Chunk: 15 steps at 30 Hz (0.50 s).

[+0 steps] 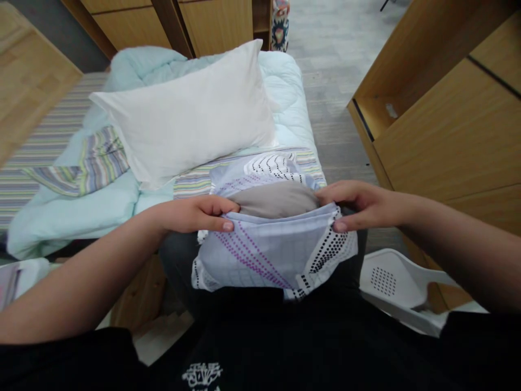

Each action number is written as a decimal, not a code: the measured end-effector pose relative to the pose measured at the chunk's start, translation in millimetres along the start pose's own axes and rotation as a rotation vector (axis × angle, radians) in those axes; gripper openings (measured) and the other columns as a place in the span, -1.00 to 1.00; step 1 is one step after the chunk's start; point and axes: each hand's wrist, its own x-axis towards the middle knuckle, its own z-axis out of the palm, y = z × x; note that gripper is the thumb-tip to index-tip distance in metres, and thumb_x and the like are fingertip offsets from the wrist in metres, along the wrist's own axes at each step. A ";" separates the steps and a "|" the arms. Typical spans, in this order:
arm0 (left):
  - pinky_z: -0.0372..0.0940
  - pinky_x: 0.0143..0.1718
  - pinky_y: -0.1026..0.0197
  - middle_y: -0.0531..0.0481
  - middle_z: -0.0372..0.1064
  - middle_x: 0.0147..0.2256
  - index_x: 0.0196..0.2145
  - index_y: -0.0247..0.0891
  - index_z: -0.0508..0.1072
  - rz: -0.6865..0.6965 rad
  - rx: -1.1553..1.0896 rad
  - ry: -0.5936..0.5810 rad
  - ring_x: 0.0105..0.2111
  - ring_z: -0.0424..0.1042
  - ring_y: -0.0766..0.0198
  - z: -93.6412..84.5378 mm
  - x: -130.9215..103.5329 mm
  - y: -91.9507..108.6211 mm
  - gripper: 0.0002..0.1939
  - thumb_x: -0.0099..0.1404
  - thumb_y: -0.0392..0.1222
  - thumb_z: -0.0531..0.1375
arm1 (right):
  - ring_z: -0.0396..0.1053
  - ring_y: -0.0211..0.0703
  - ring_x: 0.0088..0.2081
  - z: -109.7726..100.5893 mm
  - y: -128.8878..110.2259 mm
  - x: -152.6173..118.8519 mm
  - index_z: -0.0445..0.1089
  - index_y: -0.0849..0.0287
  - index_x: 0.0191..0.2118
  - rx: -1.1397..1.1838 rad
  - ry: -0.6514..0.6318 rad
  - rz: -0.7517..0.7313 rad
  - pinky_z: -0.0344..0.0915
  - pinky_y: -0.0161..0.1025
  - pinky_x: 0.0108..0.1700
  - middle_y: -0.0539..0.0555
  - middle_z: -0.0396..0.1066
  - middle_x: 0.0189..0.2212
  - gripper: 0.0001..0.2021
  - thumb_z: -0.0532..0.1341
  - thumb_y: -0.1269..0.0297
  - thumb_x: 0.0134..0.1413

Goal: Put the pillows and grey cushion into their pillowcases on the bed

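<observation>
A pale blue-lilac patterned cloth cover (252,252) with purple dots and black-and-white trim lies across my lap at the bed's edge. Inside its open mouth shows a grey cushion-like piece (277,199). My left hand (211,213) pinches the left end of the cover's near edge between thumb and fingers. At the right end, my right hand (345,205) grips the same edge, its thumb on the outside and its fingers partly hidden behind the fabric.
A white pillow (191,114) rests on a light blue quilt (285,89) upon the bed, with a striped sheet (52,130) beneath. Wooden cabinets (451,157) stand at the right. A white plastic chair (394,279) is low at the right.
</observation>
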 end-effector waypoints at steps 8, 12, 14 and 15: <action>0.17 -0.53 0.25 0.06 0.16 -0.56 -0.50 -0.24 0.36 0.031 -0.035 0.206 -0.54 0.20 0.32 7.0 22.8 -3.2 -0.35 0.30 0.46 0.26 | 0.51 -0.13 -0.27 -16.4 20.3 13.8 0.64 0.22 -0.12 0.498 -0.456 0.257 0.48 -0.23 -0.13 0.07 0.56 -0.34 -0.43 0.28 -0.29 0.31; 0.10 -0.47 0.28 0.10 0.13 -0.54 -0.49 -0.25 0.35 0.083 0.254 0.162 -0.50 0.16 0.35 2.0 26.5 -0.8 -0.48 0.47 0.19 0.23 | 0.49 -0.13 -0.35 -18.5 19.6 25.3 0.62 0.23 -0.34 0.556 -0.751 0.526 0.51 -0.28 -0.20 0.04 0.51 -0.46 -0.46 0.46 -0.27 0.07; 0.07 -0.44 0.27 0.11 0.12 -0.54 -0.48 -0.23 0.31 0.126 0.388 0.381 -0.50 0.15 0.35 2.1 27.6 -1.9 -0.51 0.52 0.12 0.18 | 0.56 -0.04 -0.24 -6.1 8.7 28.0 0.63 0.21 -0.29 0.669 -0.814 0.545 0.55 -0.24 -0.09 0.03 0.55 -0.41 -0.49 0.58 -0.19 -0.11; 0.05 -0.42 0.26 0.11 0.12 -0.55 -0.48 -0.23 0.32 0.131 0.464 0.461 -0.50 0.15 0.34 2.6 30.1 -3.8 -0.53 0.52 0.09 0.18 | 0.59 0.02 -0.13 3.7 1.9 29.6 0.64 0.21 -0.24 0.737 -0.852 0.511 0.56 -0.22 0.01 0.03 0.58 -0.36 -0.48 0.63 -0.11 -0.21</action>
